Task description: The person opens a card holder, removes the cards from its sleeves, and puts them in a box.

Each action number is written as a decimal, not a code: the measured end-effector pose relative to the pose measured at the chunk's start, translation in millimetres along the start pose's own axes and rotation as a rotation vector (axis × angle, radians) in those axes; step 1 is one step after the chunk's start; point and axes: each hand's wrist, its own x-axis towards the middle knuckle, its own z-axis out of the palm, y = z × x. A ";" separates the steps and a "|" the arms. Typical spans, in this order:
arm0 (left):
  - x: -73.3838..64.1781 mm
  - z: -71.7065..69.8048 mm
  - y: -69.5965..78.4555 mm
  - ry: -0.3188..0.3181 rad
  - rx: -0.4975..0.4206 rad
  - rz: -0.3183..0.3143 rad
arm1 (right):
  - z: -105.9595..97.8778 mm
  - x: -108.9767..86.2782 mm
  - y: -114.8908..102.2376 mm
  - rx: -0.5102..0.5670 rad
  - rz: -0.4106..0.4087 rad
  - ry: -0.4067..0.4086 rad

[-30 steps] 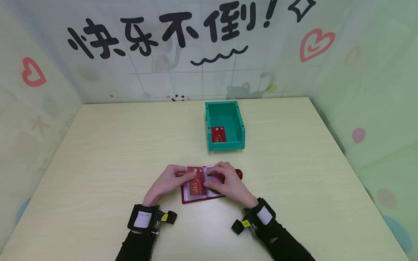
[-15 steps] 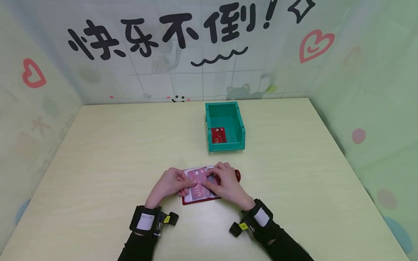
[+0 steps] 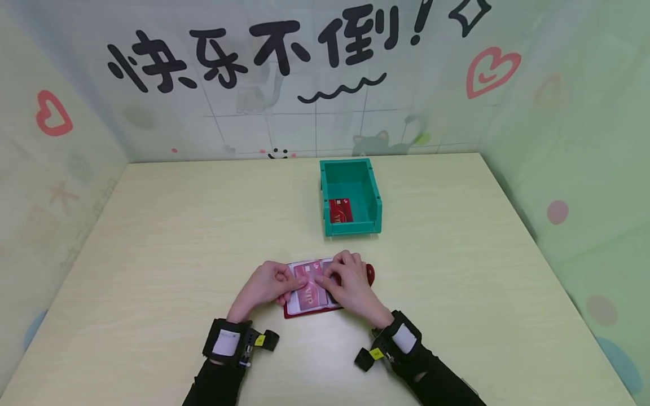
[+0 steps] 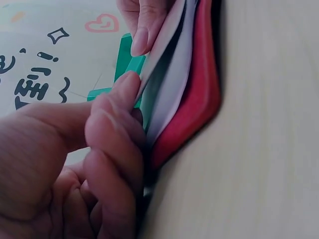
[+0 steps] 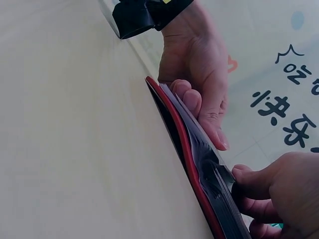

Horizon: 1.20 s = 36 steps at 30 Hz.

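A red card holder [image 3: 290,313] with clear plastic sleeve pages lies open on the table. One page shows a red VIP card [image 3: 311,298], looking pale through the plastic. My left hand [image 3: 266,287] pinches that page by its left side; in the left wrist view its fingertips [image 4: 127,87] grip the page edge, lifted off the sheets below. My right hand [image 3: 351,285] pinches the page's inner side near the fold, and covers much of the holder's right half. In the right wrist view the stacked sleeves [image 5: 202,149] fan out above the red cover [image 5: 182,122].
Behind the holder stands a green open-front bin [image 3: 352,228] with another red VIP card [image 3: 340,211] at its left front. The pale wooden table [image 3: 203,225] ends at printed cloth walls on the back and sides.
The card went from bright red on top of the sleeve to pale under the plastic. My left hand shifted slightly right, and my right fingers moved slightly at the page's inner side.
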 end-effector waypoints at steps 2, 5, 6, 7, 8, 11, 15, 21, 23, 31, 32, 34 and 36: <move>0.4 -0.4 -0.6 -0.007 -0.007 0.003 | -0.2 0.2 -0.1 0.006 0.006 -0.001; 0.4 -1.2 -1.3 -0.012 -0.006 0.006 | -0.4 0.7 -0.2 0.010 0.013 -0.001; 0.4 -1.5 -1.5 -0.011 -0.006 0.008 | -0.7 0.8 -0.9 0.014 0.016 -0.002; 0.6 -1.7 -1.6 -0.009 -0.005 0.010 | -0.9 0.9 -0.9 0.018 0.020 -0.003; 0.6 -1.8 -1.6 -0.009 -0.007 0.010 | -0.9 0.9 -0.9 0.021 0.024 -0.004; 0.8 -2.1 -1.9 -0.006 -0.015 0.009 | -1.3 0.7 -1.3 0.032 0.040 -0.008; 0.9 -1.7 -2.0 -0.002 -0.017 0.018 | -1.6 0.2 -1.8 0.056 0.054 -0.006; 1.0 -1.0 -1.3 0.011 -0.018 0.032 | -0.4 0.8 -1.3 0.062 0.055 0.007; 0.7 -1.2 -1.4 0.011 -0.023 0.036 | 0.0 1.0 -1.8 0.061 0.063 0.008; 0.0 -1.4 -1.2 -0.013 -0.082 0.028 | 1.7 1.5 -1.4 0.057 0.073 0.013; 0.1 -1.3 -1.2 -0.017 -0.089 0.030 | 1.3 1.6 -1.0 0.058 0.072 0.010; 0.8 -0.9 -1.7 -0.023 -0.098 0.036 | -1.1 1.5 -1.0 0.063 0.077 0.003; 1.6 -0.5 -2.2 -0.027 -0.103 0.042 | -4.5 1.8 -0.2 0.076 0.090 -0.009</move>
